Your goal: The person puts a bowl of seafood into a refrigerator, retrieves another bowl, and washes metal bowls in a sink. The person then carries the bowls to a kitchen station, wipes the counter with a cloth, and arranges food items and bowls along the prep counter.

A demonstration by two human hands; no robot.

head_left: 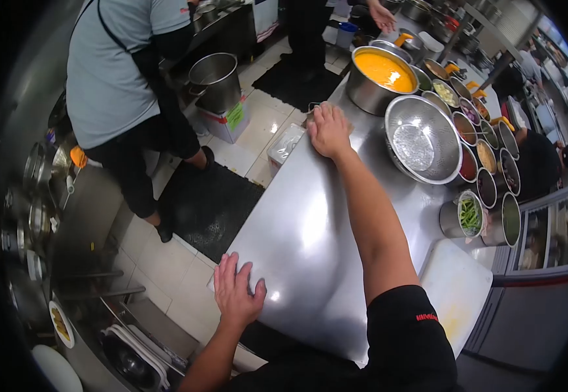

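My right hand (pixel 329 129) reaches across the steel worktable (pixel 297 215) to its far left corner. The fingers are bent over a brownish cloth (pixel 347 121), mostly hidden beneath the palm, and press it down at the edge. Near the table's left front edge rests my left hand (pixel 239 287), fingers spread, with nothing in it. To the right of my right arm stands a wide steel bowl (pixel 423 140) with small holes. Behind the bowl is a large pot of orange liquid (pixel 383 70).
Several steel containers (pixel 465 128) of ingredients line the right side, including one with green vegetables (pixel 470 215). A white cutting board (pixel 454 287) lies near my right elbow. A co-worker (pixel 117 78) stands at left on a black mat (pixel 209 202). A tall pot (pixel 215 81) sits on a box.
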